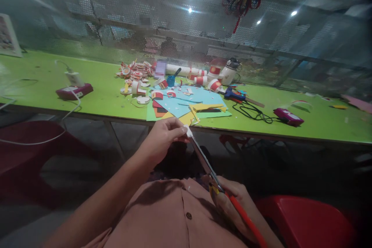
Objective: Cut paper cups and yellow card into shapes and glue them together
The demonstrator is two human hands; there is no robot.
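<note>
Between the thumb and fingers of my left hand (167,137) is a small piece of white paper (188,131), held just off the table's front edge. My right hand (232,197) grips a large pair of scissors (203,159) with orange-red handles. Their long blades point up and away from me, with the tips at the white paper. Whether the blades touch or have cut into it I cannot tell. Behind my hands, coloured paper sheets (186,99) in blue, green and yellow lie on the table, with scraps on top.
On the green table (116,106) are a pile of round decorated pieces (136,70), red-and-white cups (214,71), a blue glue gun (234,93) with a black cord, and purple power blocks (288,117) (74,91). A red stool (305,221) stands at my right. Perforated metal screening rises behind.
</note>
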